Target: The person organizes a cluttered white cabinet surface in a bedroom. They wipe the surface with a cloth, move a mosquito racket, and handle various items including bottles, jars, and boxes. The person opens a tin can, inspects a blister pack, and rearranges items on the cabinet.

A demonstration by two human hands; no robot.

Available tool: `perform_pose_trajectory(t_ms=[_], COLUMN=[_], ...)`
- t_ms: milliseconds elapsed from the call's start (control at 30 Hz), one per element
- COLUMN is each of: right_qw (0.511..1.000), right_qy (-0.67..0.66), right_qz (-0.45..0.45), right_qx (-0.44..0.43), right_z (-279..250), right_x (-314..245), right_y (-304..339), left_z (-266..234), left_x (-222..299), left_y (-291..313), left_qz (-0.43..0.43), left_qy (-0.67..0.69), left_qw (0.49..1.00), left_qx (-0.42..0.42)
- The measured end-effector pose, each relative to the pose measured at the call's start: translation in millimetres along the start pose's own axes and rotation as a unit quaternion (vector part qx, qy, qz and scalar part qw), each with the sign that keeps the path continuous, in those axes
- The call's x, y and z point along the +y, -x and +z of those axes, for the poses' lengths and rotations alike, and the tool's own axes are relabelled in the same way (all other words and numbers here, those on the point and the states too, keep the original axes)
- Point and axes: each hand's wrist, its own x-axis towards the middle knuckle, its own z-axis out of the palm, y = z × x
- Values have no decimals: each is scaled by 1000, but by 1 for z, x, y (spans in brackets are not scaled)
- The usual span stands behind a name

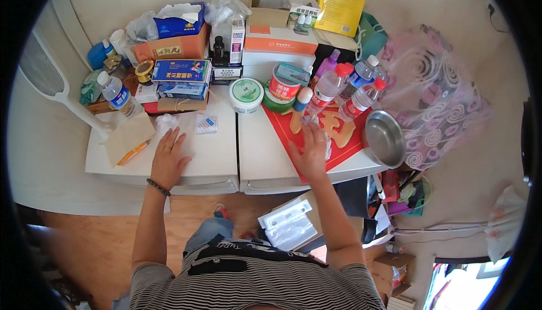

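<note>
My left hand (169, 153) lies on the white cabinet top (212, 157), fingers stretched out and nothing in them. Just past its fingertips is a small white crumpled wad (166, 121), perhaps tissue or cotton. A small flat white packet (206, 124) with blue print lies to the right of it. Over a red paper sheet (288, 151) with gold shapes, my right hand (310, 153) has its thumb apart from the fingers. Crinkled whitish wrapping (328, 147) shows beside and beyond this hand; whether the fingers touch it is unclear.
Bottles, including a red-capped one (326, 89), stand behind the red sheet, beside a steel bowl (385, 139). A white tub (246, 95) with a green lid is at the middle. Boxes (182, 71) are stacked at the back. An electric swatter (62, 93) leans at the left.
</note>
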Motion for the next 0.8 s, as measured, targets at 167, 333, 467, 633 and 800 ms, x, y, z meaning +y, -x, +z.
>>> perform_pose_trajectory(t_ms=[167,333,467,633,800], right_qw=[995,987,986,995,949], right_qy=[-72,108,104,-65,-236], right_qz=[-49,43,78,-4,-73], right_qx=[-47,-108,-104,-77,-197], right_z=[43,107,117,81,98], right_x=[-74,-91,-95,-151,-228], right_y=[-69,-132,-138,-101,-69], left_z=[33,31,24,25,25], left_x=[-21,-24,-36,-45,-43], left_y=[7,1,1,7,18], left_qz=[16,9,-14,-49,-1], left_qy=[61,158,262,386,447], left_qw=[997,986,964,914,864], left_qx=[37,44,35,117,230])
